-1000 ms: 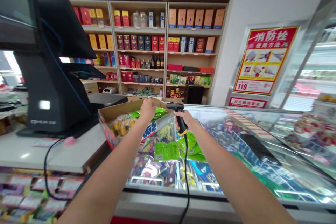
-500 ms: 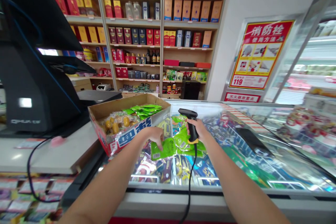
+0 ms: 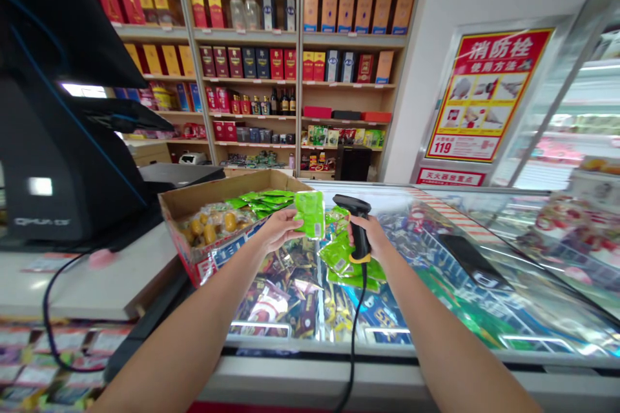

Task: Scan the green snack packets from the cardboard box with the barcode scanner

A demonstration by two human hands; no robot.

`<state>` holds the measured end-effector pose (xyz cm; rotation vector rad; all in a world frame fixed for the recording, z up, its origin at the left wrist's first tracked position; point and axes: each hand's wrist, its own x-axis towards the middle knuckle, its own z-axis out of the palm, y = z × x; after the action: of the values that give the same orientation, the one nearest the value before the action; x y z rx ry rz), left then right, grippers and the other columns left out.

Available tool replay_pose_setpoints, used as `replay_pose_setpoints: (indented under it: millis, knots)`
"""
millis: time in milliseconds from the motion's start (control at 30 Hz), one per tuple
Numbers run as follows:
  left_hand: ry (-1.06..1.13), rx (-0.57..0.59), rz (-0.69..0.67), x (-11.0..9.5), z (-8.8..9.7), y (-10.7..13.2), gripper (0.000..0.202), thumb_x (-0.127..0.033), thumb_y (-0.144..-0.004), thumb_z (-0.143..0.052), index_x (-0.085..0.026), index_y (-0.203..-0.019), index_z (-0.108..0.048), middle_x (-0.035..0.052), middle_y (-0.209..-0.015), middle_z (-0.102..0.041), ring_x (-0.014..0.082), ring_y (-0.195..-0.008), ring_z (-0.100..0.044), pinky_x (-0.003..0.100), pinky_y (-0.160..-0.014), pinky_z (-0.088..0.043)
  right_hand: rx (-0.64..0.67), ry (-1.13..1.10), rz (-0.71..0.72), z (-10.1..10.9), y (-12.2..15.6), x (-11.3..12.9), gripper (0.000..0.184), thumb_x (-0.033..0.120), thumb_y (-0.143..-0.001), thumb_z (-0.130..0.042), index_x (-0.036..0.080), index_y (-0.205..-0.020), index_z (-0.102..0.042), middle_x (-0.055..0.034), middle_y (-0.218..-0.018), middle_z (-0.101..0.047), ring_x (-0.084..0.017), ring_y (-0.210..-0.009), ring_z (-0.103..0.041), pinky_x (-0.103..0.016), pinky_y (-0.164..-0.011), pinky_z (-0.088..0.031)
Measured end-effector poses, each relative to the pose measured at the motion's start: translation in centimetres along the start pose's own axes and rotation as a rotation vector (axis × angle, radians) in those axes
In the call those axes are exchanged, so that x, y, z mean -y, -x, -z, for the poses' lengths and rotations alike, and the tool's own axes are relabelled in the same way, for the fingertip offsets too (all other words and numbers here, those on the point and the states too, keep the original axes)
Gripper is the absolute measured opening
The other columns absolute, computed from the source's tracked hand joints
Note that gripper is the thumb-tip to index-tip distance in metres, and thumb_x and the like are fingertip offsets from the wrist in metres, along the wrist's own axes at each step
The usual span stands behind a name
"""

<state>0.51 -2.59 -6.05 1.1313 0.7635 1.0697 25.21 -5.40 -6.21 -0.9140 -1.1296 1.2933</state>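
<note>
My left hand (image 3: 281, 230) is closed on the edge of a green snack packet (image 3: 310, 214), held raised with a barcode patch at its lower corner. Wrapped round the grip of a black barcode scanner (image 3: 358, 232) is my right hand (image 3: 371, 236); the scanner's head points left toward the packet, and its cable hangs down. Below the scanner, more green packets (image 3: 341, 258) lie on the freezer's glass top (image 3: 310, 329). Just left of my left hand stands an open cardboard box (image 3: 186, 258) with green packets and brownish-yellow wrapped food (image 3: 208, 229) inside.
A black checkout terminal (image 3: 62, 142) stands on the counter (image 3: 92, 284) at left. On the glass at right lies a long black object (image 3: 472, 261). Shelves of boxed goods (image 3: 261, 64) line the back, beside a red fire-hydrant sign (image 3: 489, 97).
My left hand has lifted one green packet up off the glass, bringing it in front of the scanner. My right hand and the scanner have barely moved.
</note>
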Motion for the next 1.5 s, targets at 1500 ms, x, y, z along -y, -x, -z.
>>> replay_pose_setpoints:
  millis: [1500]
  knots:
    - [0.317,-0.442,-0.278,1.4,-3.3,-2.1,0.025,-0.007,-0.065,-0.073,-0.016,-0.078,-0.054,-0.0039,-0.063,-0.057,0.0105,-0.059,-0.060,0.039,-0.078,-0.060,0.209,0.096,-0.031,-2.3,-1.0,1.3,0.028,0.038,-0.065,-0.069,0.015,-0.079,-0.061,0.0009,-0.049,-0.059,-0.013,-0.036,-0.051,-0.025,-0.036,-0.043]
